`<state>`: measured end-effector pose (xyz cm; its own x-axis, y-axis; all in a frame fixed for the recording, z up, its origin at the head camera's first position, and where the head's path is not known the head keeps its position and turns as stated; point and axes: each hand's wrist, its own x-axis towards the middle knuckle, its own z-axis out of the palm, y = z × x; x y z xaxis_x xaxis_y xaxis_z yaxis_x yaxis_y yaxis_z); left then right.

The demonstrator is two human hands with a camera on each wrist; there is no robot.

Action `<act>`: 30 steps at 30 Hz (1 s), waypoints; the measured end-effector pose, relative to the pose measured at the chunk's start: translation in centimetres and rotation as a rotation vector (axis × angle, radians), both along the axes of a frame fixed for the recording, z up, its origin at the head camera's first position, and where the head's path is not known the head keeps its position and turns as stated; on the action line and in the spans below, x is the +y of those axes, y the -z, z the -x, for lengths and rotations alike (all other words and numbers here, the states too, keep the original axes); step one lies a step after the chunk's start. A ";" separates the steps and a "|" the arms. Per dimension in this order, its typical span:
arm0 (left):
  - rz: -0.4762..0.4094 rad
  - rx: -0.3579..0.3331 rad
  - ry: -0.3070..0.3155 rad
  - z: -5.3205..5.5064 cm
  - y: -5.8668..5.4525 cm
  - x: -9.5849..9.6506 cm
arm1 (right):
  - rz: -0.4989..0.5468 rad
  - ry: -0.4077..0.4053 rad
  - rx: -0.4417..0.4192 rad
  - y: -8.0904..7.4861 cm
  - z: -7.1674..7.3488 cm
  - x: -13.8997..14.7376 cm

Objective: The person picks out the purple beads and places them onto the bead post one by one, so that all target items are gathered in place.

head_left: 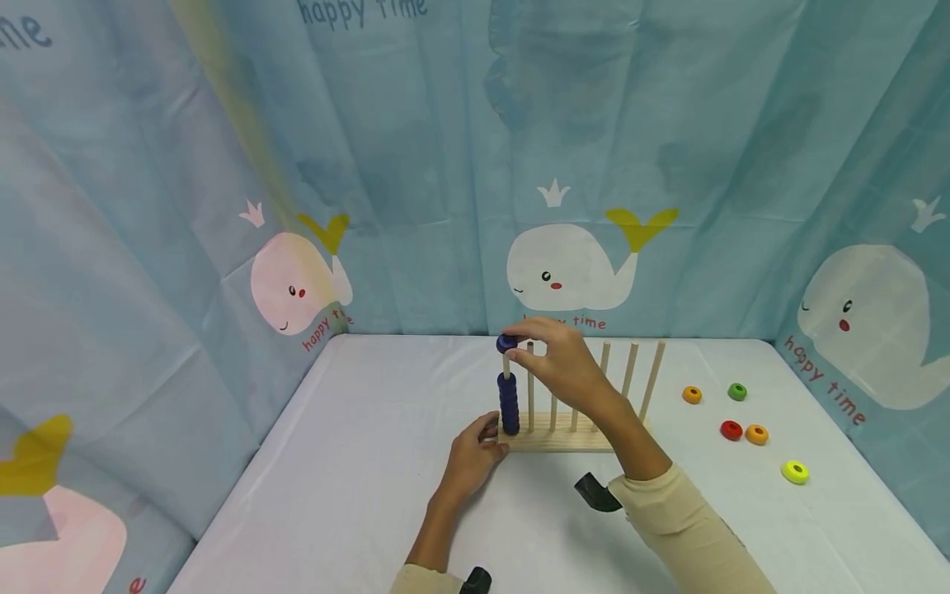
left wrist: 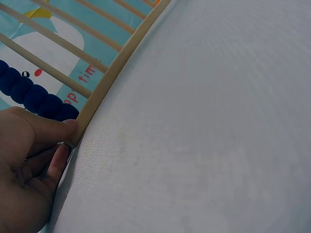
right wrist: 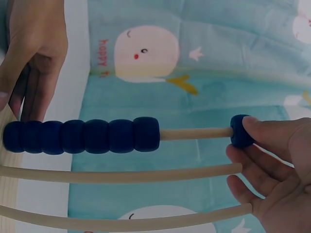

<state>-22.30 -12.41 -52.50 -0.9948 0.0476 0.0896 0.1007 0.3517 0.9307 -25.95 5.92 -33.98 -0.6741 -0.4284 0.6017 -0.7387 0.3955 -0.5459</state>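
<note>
My right hand (head_left: 562, 363) pinches a dark blue bead (right wrist: 241, 131) between thumb and fingers at the top of the leftmost peg (right wrist: 197, 134). Lower on that same peg sits a column of several blue beads (head_left: 508, 403), with bare wood between it and the held bead. The pegs stand in a pale wooden base (head_left: 564, 444). At the base's left end, my left hand (head_left: 472, 458) grips the corner, its thumb (left wrist: 68, 127) against the wood beside the lowest bead. The other pegs carry no beads.
Loose beads lie on the white table (head_left: 371, 462) right of the rack: a green bead (head_left: 737, 392), a red bead (head_left: 731, 430), a yellow bead (head_left: 795, 472), and two orange ones, including an orange bead (head_left: 692, 394). A whale-print curtain (head_left: 416, 165) hangs behind and along both sides.
</note>
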 end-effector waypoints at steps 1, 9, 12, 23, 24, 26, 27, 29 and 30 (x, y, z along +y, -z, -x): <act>-0.003 -0.004 -0.001 0.0 0.0 0.0 | -0.002 0.006 -0.001 0.0 0.0 0.0; 0.000 -0.003 -0.007 0.1 -0.1 0.1 | -0.028 0.013 -0.010 0.1 0.5 -0.2; 0.003 -0.001 -0.008 0.1 -0.1 0.0 | -0.037 0.010 -0.010 0.1 0.5 -0.3; -0.006 0.000 -0.003 0.1 -0.1 0.1 | -0.052 0.044 0.039 0.1 0.2 1.5; -0.006 -0.004 -0.004 0.1 0.0 0.0 | -0.048 0.049 0.049 0.0 0.1 1.9; -0.005 -0.005 -0.006 0.1 0.0 0.0 | -0.038 0.059 0.066 -0.1 -0.2 2.8; -0.004 -0.006 -0.008 0.1 0.0 0.0 | -0.032 0.065 0.071 -0.2 -0.3 3.4; -0.001 -0.002 -0.013 0.1 0.0 0.0 | -0.030 0.089 0.084 -0.3 -0.6 4.5; 0.000 0.000 -0.016 0.0 -0.1 0.0 | -0.027 0.104 0.086 -0.3 -0.7 5.2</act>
